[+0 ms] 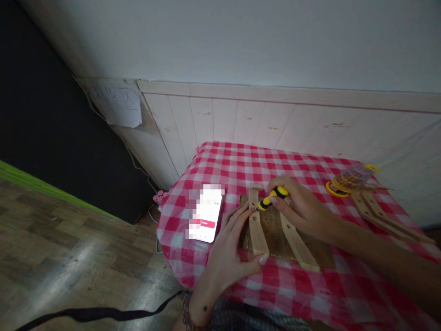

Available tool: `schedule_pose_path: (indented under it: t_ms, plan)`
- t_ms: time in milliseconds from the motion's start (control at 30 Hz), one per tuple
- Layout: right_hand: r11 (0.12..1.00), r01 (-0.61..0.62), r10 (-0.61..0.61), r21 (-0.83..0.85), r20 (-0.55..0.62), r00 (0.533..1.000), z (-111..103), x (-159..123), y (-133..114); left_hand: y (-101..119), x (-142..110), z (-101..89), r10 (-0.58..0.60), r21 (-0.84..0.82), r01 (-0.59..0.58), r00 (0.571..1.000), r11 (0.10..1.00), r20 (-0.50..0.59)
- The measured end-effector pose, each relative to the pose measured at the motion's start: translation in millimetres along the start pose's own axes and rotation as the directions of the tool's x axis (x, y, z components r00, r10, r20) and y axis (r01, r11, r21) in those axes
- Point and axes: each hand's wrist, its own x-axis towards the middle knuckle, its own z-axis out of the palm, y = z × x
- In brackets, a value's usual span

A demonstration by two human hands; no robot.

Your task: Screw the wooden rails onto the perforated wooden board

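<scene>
A dark wooden board [275, 230] with two pale wooden slats [257, 225] across it lies on a small table under a red-and-white checked cloth [241, 161]. My right hand [303, 207] is closed around a yellow-and-black screwdriver [272, 197], whose tip points down at the top of the left slat. My left hand [230, 248] lies with fingers stretched out against the left edge of the board and the left slat, thumb at the slat's lower end.
A white phone [206, 214] with a lit screen lies left of the board. At the table's far right lie a clear jar with a yellow lid [351, 178] and more pale wooden slats [382, 216]. A white panelled wall stands behind; wooden floor at left.
</scene>
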Motion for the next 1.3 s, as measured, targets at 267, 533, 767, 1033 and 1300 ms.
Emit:
schedule_pose_path:
  t_ms: [267, 533, 767, 1033, 1300]
  plan:
    - [0.999, -0.005, 0.005, 0.043, 0.017, 1.000, 2, -6, 1, -1, -1, 0.9, -0.013, -0.010, 0.013, 1.000, 1.000, 0.001]
    - [0.995, -0.017, 0.011, 0.099, 0.060, 0.998, -3, -3, -2, 0, -1, 0.5, -0.001, -0.004, 0.001, 1.000, 1.000, 0.005]
    - [0.988, 0.010, -0.032, 0.154, 0.144, 0.989, -10, -1, -2, 0, -1, 0.4, -0.006, -0.010, 0.006, 1.000, 1.000, 0.007]
    - [0.998, -0.014, 0.006, 0.060, 0.131, 0.991, -10, 9, -8, 0, -2, 0.8, -0.001, 0.000, 0.001, 1.000, 1.000, 0.008]
    - [0.984, -0.036, 0.044, -0.176, 0.046, 0.998, -1, 20, -12, -1, -2, 1.3, -0.006, 0.013, 0.006, 1.000, 1.000, 0.007]
